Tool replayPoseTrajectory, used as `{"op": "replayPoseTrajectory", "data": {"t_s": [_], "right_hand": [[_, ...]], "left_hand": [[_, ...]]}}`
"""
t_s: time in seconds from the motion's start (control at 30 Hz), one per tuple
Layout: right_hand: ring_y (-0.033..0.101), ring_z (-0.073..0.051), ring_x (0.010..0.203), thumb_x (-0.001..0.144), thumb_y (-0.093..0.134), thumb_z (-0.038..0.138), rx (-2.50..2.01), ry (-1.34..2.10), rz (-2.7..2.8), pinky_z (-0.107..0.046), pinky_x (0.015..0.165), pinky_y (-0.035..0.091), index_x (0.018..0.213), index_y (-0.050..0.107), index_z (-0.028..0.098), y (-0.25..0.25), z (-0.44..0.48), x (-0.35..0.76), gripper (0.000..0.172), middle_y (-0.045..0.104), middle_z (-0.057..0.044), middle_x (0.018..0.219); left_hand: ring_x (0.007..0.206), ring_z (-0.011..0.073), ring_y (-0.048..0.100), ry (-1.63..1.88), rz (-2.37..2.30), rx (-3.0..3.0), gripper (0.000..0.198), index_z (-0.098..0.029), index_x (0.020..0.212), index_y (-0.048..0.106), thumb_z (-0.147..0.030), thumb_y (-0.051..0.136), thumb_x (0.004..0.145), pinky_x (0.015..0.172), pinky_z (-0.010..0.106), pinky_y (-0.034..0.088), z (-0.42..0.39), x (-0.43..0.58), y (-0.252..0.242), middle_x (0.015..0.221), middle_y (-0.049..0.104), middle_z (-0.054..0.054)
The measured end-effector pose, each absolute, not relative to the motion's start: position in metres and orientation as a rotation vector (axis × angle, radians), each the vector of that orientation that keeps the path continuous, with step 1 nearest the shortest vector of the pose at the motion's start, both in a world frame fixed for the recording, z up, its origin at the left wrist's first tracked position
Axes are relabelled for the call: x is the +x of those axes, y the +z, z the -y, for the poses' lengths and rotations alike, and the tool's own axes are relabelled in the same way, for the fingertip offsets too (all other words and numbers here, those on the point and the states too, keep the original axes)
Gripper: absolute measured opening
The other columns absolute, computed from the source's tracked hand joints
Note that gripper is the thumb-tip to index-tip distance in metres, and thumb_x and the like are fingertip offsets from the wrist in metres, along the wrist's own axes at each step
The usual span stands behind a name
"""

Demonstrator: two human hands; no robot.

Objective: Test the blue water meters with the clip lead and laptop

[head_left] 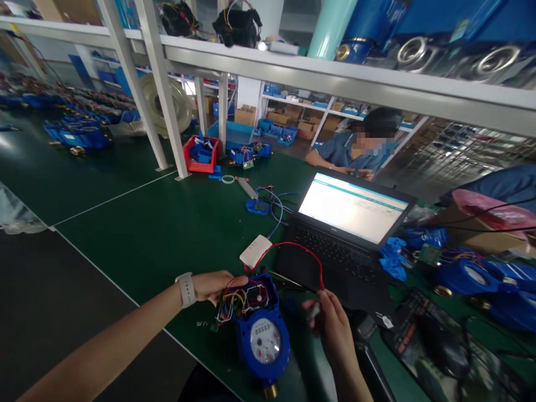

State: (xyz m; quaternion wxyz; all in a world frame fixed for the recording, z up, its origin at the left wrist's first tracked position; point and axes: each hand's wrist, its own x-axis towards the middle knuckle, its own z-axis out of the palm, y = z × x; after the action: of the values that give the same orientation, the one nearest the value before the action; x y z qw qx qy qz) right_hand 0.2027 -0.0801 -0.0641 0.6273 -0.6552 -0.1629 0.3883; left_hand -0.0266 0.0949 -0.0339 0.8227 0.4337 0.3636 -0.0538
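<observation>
A blue water meter (263, 341) lies on the green bench with its round dial facing up. Its box-shaped housing is open, and loose coloured wires (235, 301) spill out on the left beside a small green circuit board (216, 322). My left hand (214, 286) grips the housing's upper left side, thumb over the wires; its other fingers are partly hidden. To the right of the meter, my right hand (330, 321) pinches the end of a red cable (302, 246), slightly blurred. This cable arcs back to a white interface box (255, 251).
An open laptop (352, 209) stands right of the white box. A mouse (444, 340) and more blue meters (473, 279) lie farther right. A red bin (201, 153) sits by the shelf posts. Overhead runs a shelf (335, 75). Across the bench sits a co-worker (349, 148).
</observation>
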Motion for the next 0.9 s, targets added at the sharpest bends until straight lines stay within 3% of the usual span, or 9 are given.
{"op": "replayPoseTrajectory", "data": {"t_s": [0.13, 0.2, 0.27, 0.37, 0.47, 0.6, 0.73, 0.8, 0.9], "right_hand": [[0.031, -0.003, 0.038, 0.061, 0.079, 0.058, -1.291, 1.047, 0.225, -0.013, 0.032, 0.020, 0.094, 0.063, 0.016, -0.057, 0.079, 0.196, 0.056, 0.058, 0.003, 0.059], [0.040, -0.004, 0.043, 0.057, 0.085, 0.051, -1.222, 1.089, 0.181, -0.012, 0.034, 0.030, 0.093, 0.067, 0.016, -0.056, 0.077, 0.195, 0.054, 0.063, 0.000, 0.066], [0.053, -0.008, 0.054, 0.052, 0.090, 0.042, -1.186, 1.122, 0.175, -0.015, 0.042, 0.043, 0.091, 0.070, 0.017, -0.055, 0.075, 0.194, 0.051, 0.068, -0.004, 0.076], [0.060, -0.011, 0.061, 0.053, 0.092, 0.032, -1.156, 1.133, 0.274, -0.018, 0.050, 0.051, 0.087, 0.072, 0.019, -0.050, 0.071, 0.189, 0.041, 0.070, -0.006, 0.083], [0.065, -0.013, 0.062, 0.069, 0.083, 0.034, -1.108, 1.093, 0.531, -0.020, 0.050, 0.054, 0.089, 0.072, 0.021, -0.043, 0.072, 0.177, 0.026, 0.072, -0.007, 0.087], [0.071, -0.022, 0.090, 0.090, 0.062, 0.028, -1.106, 0.967, 1.105, -0.031, 0.074, 0.060, 0.101, 0.067, 0.025, -0.035, 0.074, 0.152, 0.013, 0.073, -0.008, 0.102], [0.065, -0.021, 0.108, 0.093, 0.056, 0.022, -0.978, 0.609, 1.776, -0.035, 0.093, 0.054, 0.116, 0.058, 0.027, -0.028, 0.068, 0.132, 0.024, 0.072, -0.005, 0.110], [0.064, -0.019, 0.108, 0.094, 0.054, 0.022, -0.878, 0.483, 1.937, -0.036, 0.099, 0.050, 0.122, 0.053, 0.028, -0.029, 0.067, 0.130, 0.028, 0.070, -0.003, 0.114], [0.064, -0.018, 0.109, 0.093, 0.054, 0.023, -0.970, 0.406, 1.906, -0.032, 0.094, 0.053, 0.121, 0.052, 0.028, -0.040, 0.076, 0.135, 0.028, 0.071, -0.002, 0.111]], "left_hand": [[0.057, 0.0216, 0.066, -0.040, -0.832, 0.959, 0.076, -0.010, 0.102, 0.067, -0.076, 0.059, 0.066, 0.046, 0.027, 0.051, -0.083, -0.052, -0.036, 0.079, 0.074, 0.016], [0.064, 0.0242, 0.068, 0.043, -0.845, 0.922, 0.093, -0.011, 0.116, 0.058, -0.086, 0.049, 0.061, 0.057, 0.033, 0.055, -0.068, -0.071, -0.038, 0.083, 0.073, 0.014], [0.070, 0.0247, 0.069, 0.199, -0.868, 0.847, 0.098, -0.013, 0.129, 0.044, -0.086, 0.044, 0.064, 0.066, 0.036, 0.054, -0.049, -0.089, -0.038, 0.084, 0.072, 0.011], [0.091, 0.0249, 0.068, 0.579, -0.929, 0.782, 0.085, -0.016, 0.134, 0.038, -0.070, 0.059, 0.072, 0.079, 0.036, 0.053, -0.023, -0.103, -0.032, 0.104, 0.070, 0.012], [0.110, 0.0236, 0.061, 0.928, -0.873, 0.800, 0.074, -0.022, 0.128, 0.049, -0.053, 0.076, 0.067, 0.088, 0.031, 0.051, -0.005, -0.097, -0.024, 0.125, 0.064, 0.010], [0.097, 0.0160, 0.066, 1.158, -0.773, 0.769, 0.062, -0.025, 0.114, 0.061, -0.030, 0.087, 0.058, 0.082, 0.022, 0.052, 0.006, -0.068, -0.030, 0.109, 0.072, 0.002], [0.100, 0.0128, 0.066, 1.173, -0.808, 0.766, 0.051, -0.027, 0.122, 0.055, -0.023, 0.075, 0.075, 0.088, 0.022, 0.051, 0.009, -0.048, -0.046, 0.113, 0.072, 0.001], [0.100, 0.0117, 0.066, 1.159, -0.818, 0.840, 0.047, -0.026, 0.124, 0.054, -0.023, 0.071, 0.080, 0.089, 0.021, 0.051, 0.008, -0.043, -0.047, 0.114, 0.072, 0.001], [0.087, 0.0096, 0.067, 1.121, -0.755, 0.952, 0.042, -0.024, 0.121, 0.055, -0.025, 0.069, 0.081, 0.081, 0.020, 0.052, 0.005, -0.032, -0.039, 0.099, 0.074, -0.001]]}}
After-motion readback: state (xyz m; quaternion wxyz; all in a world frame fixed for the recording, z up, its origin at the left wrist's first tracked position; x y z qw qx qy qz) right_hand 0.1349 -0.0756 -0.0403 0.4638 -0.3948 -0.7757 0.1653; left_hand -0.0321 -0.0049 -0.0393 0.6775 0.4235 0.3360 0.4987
